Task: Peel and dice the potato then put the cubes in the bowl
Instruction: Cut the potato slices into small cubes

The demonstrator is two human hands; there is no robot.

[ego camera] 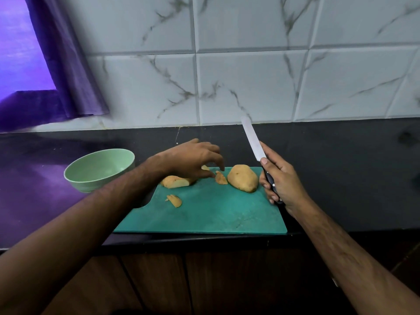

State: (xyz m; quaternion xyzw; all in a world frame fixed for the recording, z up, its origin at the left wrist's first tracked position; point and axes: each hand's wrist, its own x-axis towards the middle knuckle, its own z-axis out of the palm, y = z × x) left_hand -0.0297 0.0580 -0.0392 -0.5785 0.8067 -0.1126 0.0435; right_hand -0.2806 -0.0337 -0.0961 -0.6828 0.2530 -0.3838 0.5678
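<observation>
Knife: the right hand (280,178) has its grip wrapped around the dark handle of the knife (253,138), with the blade in the air, pointing up and away toward the tiled wall (250,64).
Left hand: the left hand (193,160) hovers over the far part of the cutting board (204,214); its grip is wide and loose, fingers pointing down, holding nothing that I can see.
Potato: the big potato piece (243,178) lies on the board just beside the right hand; a second potato piece (176,181) lies partly under the left hand; two small slices (221,178) (175,200) lie between and in front.
Bowl: the green bowl (100,169) stands on the dark worktop (341,173) to the left of the board, and no cubes show inside.
Progress: in my judgement the dicing has hardly begun, since the pieces are large and seem to keep their skin.
Risk, fingers: if the blade comes down while the left fingertips are near the small slice, they could be cut.
Risk, rolling: the big piece is rounded, so it may rock or roll under the knife unless it rests on a flat side.
Risk, slipping: wet potato may slide out of a loose hold.
Risk, board: the board's near edge lies close to the worktop's front, so a strong push could shift it.
</observation>
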